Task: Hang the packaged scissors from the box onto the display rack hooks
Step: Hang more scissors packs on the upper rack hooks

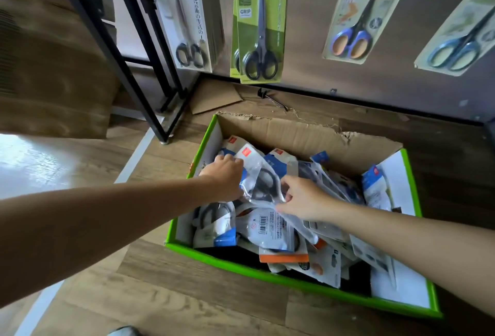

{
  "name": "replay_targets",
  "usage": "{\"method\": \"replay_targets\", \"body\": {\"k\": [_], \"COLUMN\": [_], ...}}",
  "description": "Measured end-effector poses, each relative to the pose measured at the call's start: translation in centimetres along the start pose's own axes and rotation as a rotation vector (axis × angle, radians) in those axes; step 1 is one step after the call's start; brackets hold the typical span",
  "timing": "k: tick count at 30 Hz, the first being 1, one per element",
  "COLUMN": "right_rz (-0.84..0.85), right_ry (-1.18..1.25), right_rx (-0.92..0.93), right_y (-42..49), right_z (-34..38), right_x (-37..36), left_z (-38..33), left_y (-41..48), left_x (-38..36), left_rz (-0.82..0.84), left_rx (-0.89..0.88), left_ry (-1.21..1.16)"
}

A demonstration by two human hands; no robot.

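A green-edged cardboard box (294,280) on the floor holds several packaged scissors in clear and white packs. On top of the heap lies a clear packet of black-handled scissors (261,180). My left hand (226,177) grips its left side, fingers curled over the packet's upper edge. My right hand (300,197) pinches its lower right edge. Above, the display rack panel (348,73) carries hung scissors: a white pack (182,14), a green pack (259,22), a purple-handled pack (361,11) and a blue-handled pack (460,32).
A black metal shelf frame (128,48) stands to the left of the box. A loose black hook (272,98) and a cardboard scrap (217,98) lie on the wooden floor behind the box. Brown cartons (48,73) are stacked at the far left.
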State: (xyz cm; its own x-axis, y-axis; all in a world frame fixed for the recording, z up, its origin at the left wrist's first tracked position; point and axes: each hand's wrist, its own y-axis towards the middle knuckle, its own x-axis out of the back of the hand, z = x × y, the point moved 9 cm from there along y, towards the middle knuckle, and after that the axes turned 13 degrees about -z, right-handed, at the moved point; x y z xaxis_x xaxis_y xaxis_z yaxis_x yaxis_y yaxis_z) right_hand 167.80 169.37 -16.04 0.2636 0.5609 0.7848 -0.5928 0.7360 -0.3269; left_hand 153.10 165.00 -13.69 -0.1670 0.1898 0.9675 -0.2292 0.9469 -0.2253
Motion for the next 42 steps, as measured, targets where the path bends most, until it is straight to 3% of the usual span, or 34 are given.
{"method": "replay_targets", "body": {"k": [3,6,10,11,13,15,19,21,26,34,37,39,42], "right_rz": [0.072,0.105,0.266,0.306,0.313,0.212,-0.247,-0.353,-0.149,-0.312,-0.422,-0.419,-0.343], "right_ry": [0.045,0.261,0.475,0.522,0.601,0.594,-0.013,-0.181,-0.373,-0.2,-0.064,-0.041,-0.137], "right_rx": [-0.012,-0.084,-0.169,-0.21,-0.273,-0.29,-0.078,-0.058,-0.192,0.043,0.12,0.184,0.285], "right_y": [-0.1,-0.8,-1.2,-1.3,-1.3,-1.1,0.4,0.5,0.7,0.3,-0.3,-0.6,-0.8], "right_z": [-0.2,-0.7,-1.8,-2.3,-3.1,-3.9,-6.6,-8.0,-11.7,-8.3,-4.8,-1.9,1.1], "right_x": [0.1,1.0,1.1,0.9,1.0,1.9,7.0,8.3,5.7,7.3,8.4,7.7,4.9], "left_z": [1.4,1.3,-0.4,-0.6,-0.9,-1.6,-3.2,-4.1,-4.0,-2.8,-3.3,-4.1,-4.4], "left_y": [1.3,2.4,3.1,3.3,3.6,4.0,4.3,4.2,4.4,3.4,3.3,3.1,3.0], "left_x": [1.1,2.2,2.2,2.3,2.0,1.6,0.6,-0.3,-0.9,-2.3,-2.4,-2.3,-2.0], "left_rz": [-0.077,-0.084,0.014,-0.007,-0.045,-0.065,-0.053,-0.007,0.007,0.093,0.089,0.137,0.187], "left_rx": [0.115,0.201,0.399,0.439,0.456,0.407,0.317,0.312,0.334,0.54,0.584,0.608,0.529], "left_ry": [-0.14,-0.426,-1.174,-1.255,-1.21,-1.065,-0.833,-0.819,-0.713,-0.892,-1.087,-1.269,-1.23]}}
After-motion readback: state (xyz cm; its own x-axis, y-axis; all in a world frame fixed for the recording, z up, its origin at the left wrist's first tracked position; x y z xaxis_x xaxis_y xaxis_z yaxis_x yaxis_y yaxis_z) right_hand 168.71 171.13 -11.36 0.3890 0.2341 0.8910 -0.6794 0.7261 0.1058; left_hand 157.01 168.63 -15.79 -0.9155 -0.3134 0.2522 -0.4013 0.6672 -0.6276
